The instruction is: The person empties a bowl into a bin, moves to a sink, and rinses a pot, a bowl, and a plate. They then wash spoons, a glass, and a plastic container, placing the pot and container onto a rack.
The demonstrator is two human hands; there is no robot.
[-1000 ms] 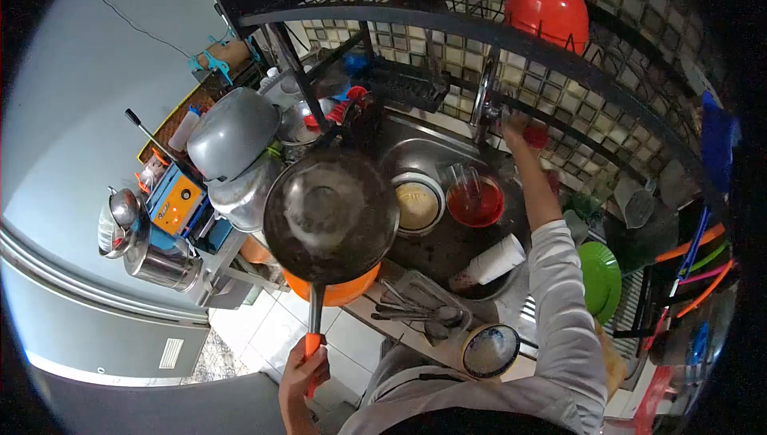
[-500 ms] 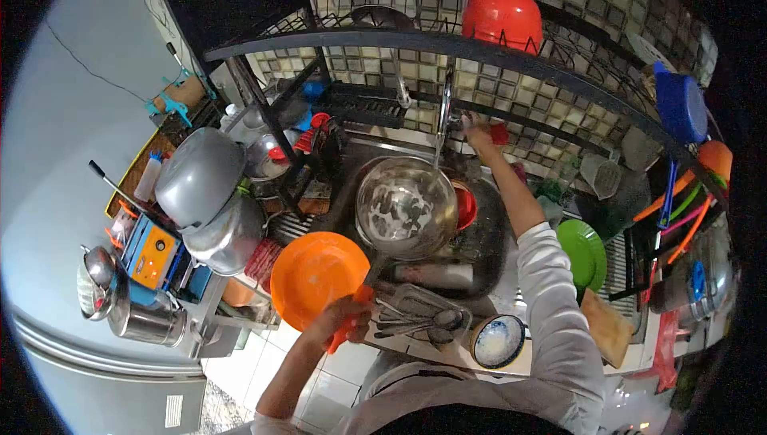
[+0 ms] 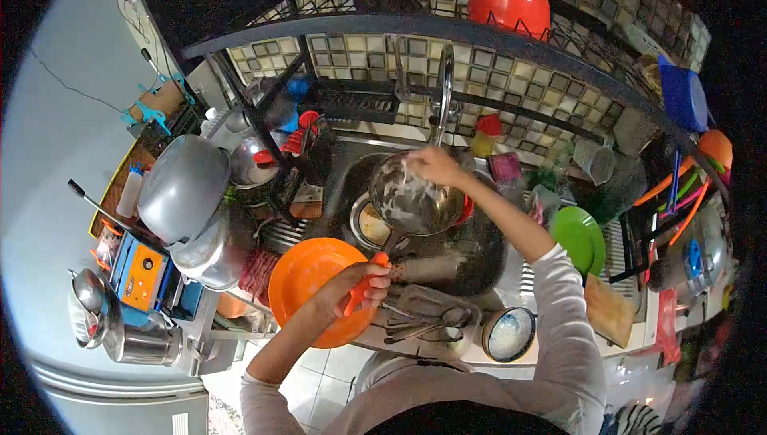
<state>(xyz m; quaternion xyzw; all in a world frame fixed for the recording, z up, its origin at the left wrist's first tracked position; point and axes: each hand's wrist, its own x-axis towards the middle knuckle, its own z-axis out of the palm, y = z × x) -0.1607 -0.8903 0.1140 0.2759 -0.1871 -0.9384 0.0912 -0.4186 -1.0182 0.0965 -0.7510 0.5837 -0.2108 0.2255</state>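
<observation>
My left hand (image 3: 365,285) is closed around the orange handle (image 3: 375,275) of a round metal frying pan (image 3: 415,211), tilted over the sink (image 3: 487,267). Whitish suds streak the pan's surface. Over the pan's far side is my right hand (image 3: 435,166), fingers outstretched and slightly blurred, appearing to touch the metal. The faucet (image 3: 446,75) stands just behind it. Below my left forearm sits an orange basin (image 3: 307,275). A bowl with pale contents (image 3: 369,223) and part of a red item (image 3: 466,210) show beside the pan.
Spoons (image 3: 423,325) and a blue-patterned bowl (image 3: 510,334) line the near counter edge. A green plate (image 3: 578,242) and wooden board (image 3: 610,311) stand right. Large metal pots (image 3: 184,187) are stacked left. A black rack (image 3: 511,45) spans above, carrying a red bowl (image 3: 509,2).
My right hand has moved from beside the faucet down to the pan. The water stream seen earlier no longer shows. The left hand keeps its hold, with the pan shifted slightly.
</observation>
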